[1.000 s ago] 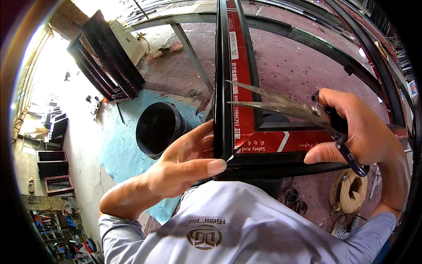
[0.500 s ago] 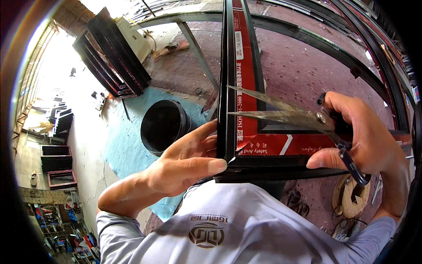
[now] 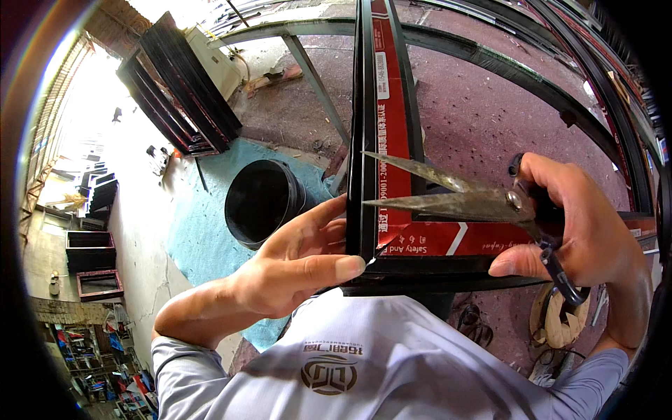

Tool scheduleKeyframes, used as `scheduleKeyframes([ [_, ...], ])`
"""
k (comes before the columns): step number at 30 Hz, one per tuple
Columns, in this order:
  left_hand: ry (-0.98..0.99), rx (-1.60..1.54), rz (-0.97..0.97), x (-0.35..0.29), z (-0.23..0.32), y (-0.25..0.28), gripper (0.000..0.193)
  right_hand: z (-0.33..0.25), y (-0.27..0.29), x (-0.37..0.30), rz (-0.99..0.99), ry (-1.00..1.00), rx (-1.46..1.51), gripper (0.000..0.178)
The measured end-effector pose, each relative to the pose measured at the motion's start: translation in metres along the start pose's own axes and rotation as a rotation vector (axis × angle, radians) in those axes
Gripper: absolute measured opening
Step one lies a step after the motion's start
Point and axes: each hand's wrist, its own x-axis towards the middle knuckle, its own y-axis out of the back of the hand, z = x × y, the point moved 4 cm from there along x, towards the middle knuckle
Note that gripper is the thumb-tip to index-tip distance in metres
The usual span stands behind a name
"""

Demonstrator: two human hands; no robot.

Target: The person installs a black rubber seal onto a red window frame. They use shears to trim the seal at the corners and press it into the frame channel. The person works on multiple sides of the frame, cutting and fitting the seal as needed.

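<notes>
A black frame (image 3: 362,105) with red printed film on its faces lies in front of me, its near left corner close to my shirt. My left hand (image 3: 294,269) grips that corner, thumb on the edge and fingers along the outer side. In my right hand (image 3: 581,217) is a pair of scissors (image 3: 483,203), blades apart and pointing left across the red film (image 3: 399,189). The right thumb rests by the frame's near bar. At the corner, beside my left thumb, a small bit of film looks lifted.
A black bucket (image 3: 260,203) stands left of the frame on a blue sheet (image 3: 199,231). Dark frames (image 3: 182,91) are stacked at the far left. A metal rail (image 3: 504,66) curves behind the work. A roll of tape (image 3: 556,315) sits below my right hand.
The scissors have come slightly nearer to me, and their blades stand a little wider apart. The frame's corner and my left thumb have shifted slightly.
</notes>
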Motion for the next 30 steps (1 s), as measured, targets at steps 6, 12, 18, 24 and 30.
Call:
scheduleKeyframes([
  [6, 0.007, 0.032, -0.024, 0.0, 0.001, 0.003, 0.088, 0.002, -0.001, 0.0, 0.013, 0.007, 0.053, 0.059],
  [12, 0.012, 0.034, -0.041, 0.001, 0.003, -0.005, 0.088, 0.001, 0.0, -0.001, 0.016, 0.015, 0.036, 0.059],
  [18, 0.03, 0.042, 0.017, 0.001, 0.003, -0.009, 0.089, 0.001, -0.001, -0.001, 0.034, 0.029, 0.035, 0.059],
  [24, 0.013, 0.008, 0.023, -0.001, 0.0, -0.011, 0.091, 0.0, 0.001, -0.002, 0.02, 0.019, 0.03, 0.059],
  [30, -0.002, -0.002, 0.003, 0.001, -0.003, -0.01, 0.092, 0.002, 0.0, -0.002, 0.026, 0.056, 0.013, 0.062],
])
